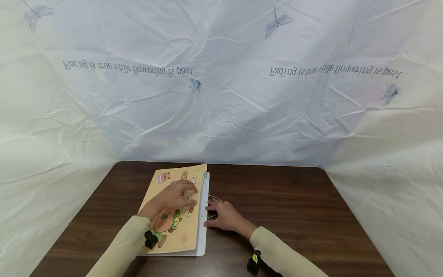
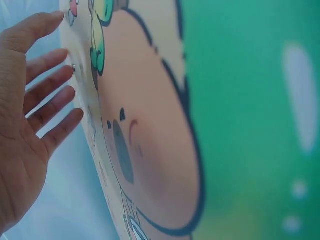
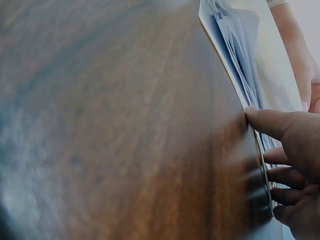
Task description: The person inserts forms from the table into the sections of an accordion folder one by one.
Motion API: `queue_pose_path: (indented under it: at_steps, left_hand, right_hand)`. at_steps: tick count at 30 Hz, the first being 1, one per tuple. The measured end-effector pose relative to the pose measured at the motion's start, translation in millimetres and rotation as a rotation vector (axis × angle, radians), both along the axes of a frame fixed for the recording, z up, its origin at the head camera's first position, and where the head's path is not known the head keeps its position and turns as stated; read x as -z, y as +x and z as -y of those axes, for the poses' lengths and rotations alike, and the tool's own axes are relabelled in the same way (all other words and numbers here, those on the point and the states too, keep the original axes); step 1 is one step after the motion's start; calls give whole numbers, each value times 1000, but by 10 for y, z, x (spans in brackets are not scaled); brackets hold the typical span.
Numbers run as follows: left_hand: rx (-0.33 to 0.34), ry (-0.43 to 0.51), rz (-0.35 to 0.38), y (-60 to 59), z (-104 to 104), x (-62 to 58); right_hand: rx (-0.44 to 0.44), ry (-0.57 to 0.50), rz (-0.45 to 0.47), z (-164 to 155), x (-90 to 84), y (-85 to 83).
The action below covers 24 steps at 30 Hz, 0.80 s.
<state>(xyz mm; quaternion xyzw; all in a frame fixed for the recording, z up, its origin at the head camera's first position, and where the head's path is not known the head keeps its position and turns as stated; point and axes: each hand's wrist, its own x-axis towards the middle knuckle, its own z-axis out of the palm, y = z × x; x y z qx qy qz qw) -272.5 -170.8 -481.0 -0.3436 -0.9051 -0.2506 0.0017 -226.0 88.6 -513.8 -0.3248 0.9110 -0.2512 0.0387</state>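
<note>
Folder (image 1: 180, 219): laid flat on the dark wooden table (image 1: 294, 207), toward 9 o'clock of table centre; orange cartoon cover is faced up, pale blue leaves are seen along its 3 o'clock edge.
Left hand (image 1: 174, 198): rested flat on the cover, fingers straight and slightly apart, pointed toward 1 o'clock.
Right hand (image 1: 223, 215): placed on the table at 3 o'clock of the folder; fingertips are pressed against the stacked page edges, fingers lightly bent and close together, nothing gripped.
Ring (image 1: 215, 200): thin wire loop, seen under the right fingers.
Backdrop (image 1: 221, 96): crinkled white sheet, printed with dragonflies.
</note>
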Motion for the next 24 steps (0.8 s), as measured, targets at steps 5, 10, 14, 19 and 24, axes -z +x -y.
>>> queue_pose_path:
  at_steps: [5, 10, 14, 19, 24]
  left_hand:
    - [13, -39, 77, -30, 13, 60]
    - [38, -65, 107, -26, 22, 108]
    - [54, -45, 112, -10, 16, 125]
    - [6, -12, 134, -1, 44, 131]
    - [-110, 26, 105, 54, 112, 73]
  right_hand:
    - [15, 11, 6, -6, 1, -7]
    - [31, 8, 14, -3, -4, -7]
    - [28, -24, -10, -39, -6, -6]
    - [52, -122, -23, -214, -66, 6]
    - [146, -224, -33, -519, -248, 17]
